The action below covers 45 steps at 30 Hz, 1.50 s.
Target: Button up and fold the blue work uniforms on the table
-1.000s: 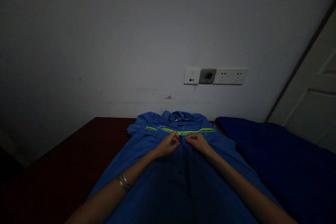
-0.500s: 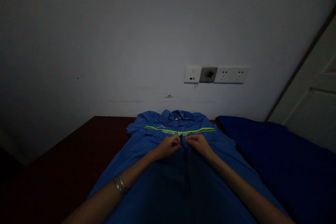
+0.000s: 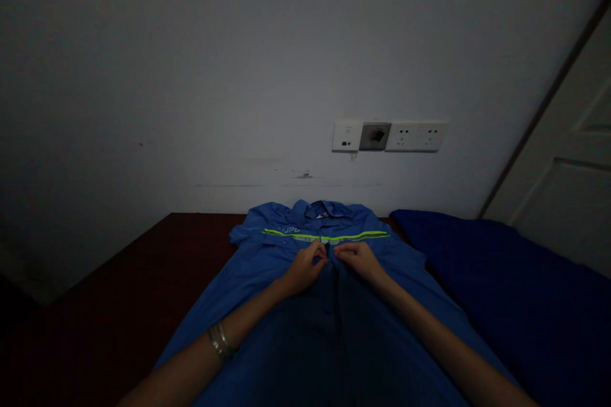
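Observation:
A blue work shirt with a yellow-green and silver stripe across its chest lies face up, collar toward the wall. My left hand pinches the edge of the front opening just below the stripe. Close beside it, my right hand pinches the opposite edge of the front, thumb and fingers together. A narrow dark gap shows between the two hands. Whether a button sits in the fingers is too small and dim to tell. Bracelets circle my left wrist.
The shirt lies on a dark red-brown table. A darker blue folded cloth lies to the right. Behind stands a pale wall with a row of sockets and a switch. A light door is at the far right.
Both hands keep their pinch at nearly the same place on the shirt front, with only tiny finger shifts. The view has moved slightly.

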Motion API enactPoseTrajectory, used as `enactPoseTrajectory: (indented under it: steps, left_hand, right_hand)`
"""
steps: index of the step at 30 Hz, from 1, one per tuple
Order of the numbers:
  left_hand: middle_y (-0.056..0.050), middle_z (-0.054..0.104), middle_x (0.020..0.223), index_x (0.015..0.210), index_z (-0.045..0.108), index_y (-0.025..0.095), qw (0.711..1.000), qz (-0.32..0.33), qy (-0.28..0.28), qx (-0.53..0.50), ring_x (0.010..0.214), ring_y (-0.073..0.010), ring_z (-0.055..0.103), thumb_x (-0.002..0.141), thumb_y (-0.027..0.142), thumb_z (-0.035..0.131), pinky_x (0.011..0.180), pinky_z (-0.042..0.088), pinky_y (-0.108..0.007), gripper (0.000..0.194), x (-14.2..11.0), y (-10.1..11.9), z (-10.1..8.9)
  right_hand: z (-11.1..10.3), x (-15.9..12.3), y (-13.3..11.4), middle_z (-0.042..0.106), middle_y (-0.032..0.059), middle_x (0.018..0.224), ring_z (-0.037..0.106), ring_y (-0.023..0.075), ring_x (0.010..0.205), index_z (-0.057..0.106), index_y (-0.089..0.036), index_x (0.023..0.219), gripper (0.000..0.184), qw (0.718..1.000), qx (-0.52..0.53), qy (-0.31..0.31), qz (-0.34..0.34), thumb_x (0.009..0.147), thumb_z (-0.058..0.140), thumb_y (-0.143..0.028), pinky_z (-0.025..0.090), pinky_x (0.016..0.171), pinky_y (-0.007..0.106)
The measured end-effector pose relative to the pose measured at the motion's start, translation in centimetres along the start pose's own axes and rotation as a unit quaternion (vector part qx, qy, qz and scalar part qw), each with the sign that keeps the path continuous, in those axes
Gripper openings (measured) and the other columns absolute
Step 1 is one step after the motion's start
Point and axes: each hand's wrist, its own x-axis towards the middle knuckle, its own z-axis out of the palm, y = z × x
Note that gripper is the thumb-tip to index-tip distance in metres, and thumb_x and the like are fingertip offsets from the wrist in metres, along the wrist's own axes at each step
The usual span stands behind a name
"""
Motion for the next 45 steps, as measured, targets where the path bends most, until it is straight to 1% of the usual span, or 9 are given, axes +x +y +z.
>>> enactPoseTrajectory:
  steps: [6,8,11,19,25,31,38,42,45]
  left_hand:
    - [-0.003,0.068,0.084,0.098,0.056,0.018,1.000,-0.008,0.019,-0.003,0.084,-0.0177,0.063,0.076,0.015,0.056,0.080,0.043,-0.028,0.022,0.0,0.2,-0.2]
    - [-0.003,0.069,0.084,0.093,0.062,0.018,1.000,-0.010,0.018,-0.001,0.084,-0.0179,0.064,0.077,0.016,0.057,0.081,0.044,-0.028,0.017,0.0,0.2,-0.2]
    - [-0.004,0.071,0.084,0.080,0.068,0.018,1.000,-0.008,0.024,0.014,0.081,-0.0174,0.064,0.077,0.017,0.056,0.079,0.046,-0.028,0.012,0.0,0.2,-0.3]
    - [-0.003,0.069,0.077,0.070,0.068,0.018,0.995,0.007,0.071,0.064,0.079,-0.0174,0.060,0.074,0.015,0.062,0.079,0.043,-0.031,0.008,0.1,0.8,-0.4]
    - [-0.004,0.068,0.077,0.070,0.067,0.018,0.994,-0.002,0.083,0.075,0.078,-0.0173,0.060,0.074,0.014,0.060,0.077,0.043,-0.030,0.009,-0.1,1.3,0.0]
    - [-0.003,0.068,0.073,0.072,0.068,0.017,0.993,-0.048,0.089,0.058,0.071,-0.0161,0.060,0.073,0.014,0.058,0.071,0.044,-0.027,0.011,-0.1,1.4,0.4]
    - [-0.002,0.068,0.071,0.070,0.068,0.016,0.991,-0.085,0.100,-0.011,0.069,-0.0152,0.061,0.072,0.016,0.057,0.067,0.045,-0.025,0.011,-0.1,1.4,0.5]
    - [-0.002,0.068,0.071,0.070,0.067,0.016,0.990,-0.094,0.104,-0.033,0.069,-0.0156,0.061,0.071,0.016,0.057,0.068,0.046,-0.026,0.011,-0.1,1.4,0.5]
    - [-0.002,0.068,0.070,0.070,0.068,0.016,0.989,-0.099,0.102,-0.043,0.069,-0.0159,0.062,0.071,0.017,0.057,0.068,0.046,-0.026,0.011,-0.1,1.3,0.5]
  right_hand:
    - [-0.2,0.1,0.1,0.058,-0.0026,0.048,0.044,0.0093,0.044,0.069,-0.013,0.066,0.021,1.000,-0.012,0.010,-0.017,0.054,0.061,-0.028,0.032,0.045,0.021]
    - [-0.2,0.1,0.2,0.059,-0.0020,0.048,0.044,0.0095,0.043,0.070,-0.013,0.068,0.022,0.999,-0.021,0.016,-0.020,0.056,0.060,-0.029,0.032,0.044,0.021]
    - [-0.3,0.1,0.1,0.059,-0.0010,0.049,0.046,0.0101,0.043,0.070,-0.012,0.070,0.025,0.999,-0.031,0.030,-0.019,0.057,0.059,-0.030,0.033,0.044,0.021]
    - [0.1,0.0,0.0,0.068,0.0034,0.062,0.060,0.0173,0.058,0.071,-0.013,0.068,0.025,0.995,-0.056,0.059,-0.060,0.059,0.057,-0.031,0.046,0.054,0.025]
    - [0.3,-0.3,0.0,0.071,0.0081,0.073,0.065,0.0226,0.070,0.072,-0.013,0.071,0.027,0.991,-0.059,0.065,-0.097,0.061,0.057,-0.034,0.051,0.066,0.032]
    - [0.5,-0.3,0.1,0.071,0.0097,0.076,0.066,0.0246,0.073,0.071,-0.013,0.071,0.029,0.993,-0.041,0.062,-0.094,0.059,0.059,-0.036,0.051,0.072,0.036]
    - [0.7,-0.6,0.0,0.071,0.0082,0.072,0.065,0.0240,0.071,0.070,-0.014,0.071,0.027,0.994,-0.035,0.061,-0.086,0.058,0.061,-0.036,0.050,0.068,0.035]
    - [0.7,-0.7,-0.2,0.068,0.0053,0.065,0.062,0.0200,0.063,0.070,-0.014,0.070,0.027,0.996,-0.018,0.045,-0.075,0.057,0.064,-0.036,0.049,0.061,0.030]
    - [0.6,-0.5,-0.1,0.064,0.0032,0.058,0.058,0.0159,0.056,0.069,-0.013,0.065,0.027,0.998,-0.008,0.026,-0.053,0.061,0.060,-0.038,0.046,0.054,0.026]
